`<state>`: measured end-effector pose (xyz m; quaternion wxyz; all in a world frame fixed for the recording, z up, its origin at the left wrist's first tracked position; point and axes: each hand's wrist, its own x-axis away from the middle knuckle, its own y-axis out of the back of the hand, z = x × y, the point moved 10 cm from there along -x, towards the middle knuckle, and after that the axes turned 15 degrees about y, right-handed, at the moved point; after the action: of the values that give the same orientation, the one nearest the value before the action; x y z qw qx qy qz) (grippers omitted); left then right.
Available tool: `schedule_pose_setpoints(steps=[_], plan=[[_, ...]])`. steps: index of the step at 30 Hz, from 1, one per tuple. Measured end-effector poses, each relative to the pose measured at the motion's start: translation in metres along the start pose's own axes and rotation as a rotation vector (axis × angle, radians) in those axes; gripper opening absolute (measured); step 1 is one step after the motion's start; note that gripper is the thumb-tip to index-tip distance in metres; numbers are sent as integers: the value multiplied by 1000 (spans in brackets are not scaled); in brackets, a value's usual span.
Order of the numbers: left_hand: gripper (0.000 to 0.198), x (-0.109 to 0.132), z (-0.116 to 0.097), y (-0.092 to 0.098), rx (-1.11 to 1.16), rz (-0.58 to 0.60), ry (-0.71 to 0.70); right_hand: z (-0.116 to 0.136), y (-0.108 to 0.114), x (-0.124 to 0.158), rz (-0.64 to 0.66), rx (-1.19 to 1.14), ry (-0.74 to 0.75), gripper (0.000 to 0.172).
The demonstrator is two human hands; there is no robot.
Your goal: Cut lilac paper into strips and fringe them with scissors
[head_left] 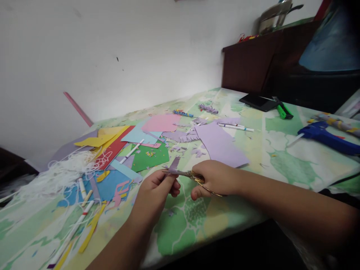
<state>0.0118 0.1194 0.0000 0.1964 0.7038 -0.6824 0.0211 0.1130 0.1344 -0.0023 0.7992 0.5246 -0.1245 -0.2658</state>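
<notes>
My right hand grips a pair of scissors with gold-coloured handles, its blades pointing left. Between the thumb and fingers of my left hand is a small purple paper strip, its upper part cut into a fringe. The blades lie across this strip, right at my left fingertips. Just beyond the hands rests a large purple sheet. Purple fringed scraps and tiny cuttings are scattered near it.
Coloured paper, including a green sheet, and tangled white string cover the left side. Markers lie about. At the right are a blue glue gun, a green box cutter and a black phone. A wall stands behind.
</notes>
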Motion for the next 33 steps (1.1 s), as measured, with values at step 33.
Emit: schedule_pose_setpoints(steps=[33], plan=[[18,4,2,-5,18,53,-6,-1,1,-1,-13,67,16,51]])
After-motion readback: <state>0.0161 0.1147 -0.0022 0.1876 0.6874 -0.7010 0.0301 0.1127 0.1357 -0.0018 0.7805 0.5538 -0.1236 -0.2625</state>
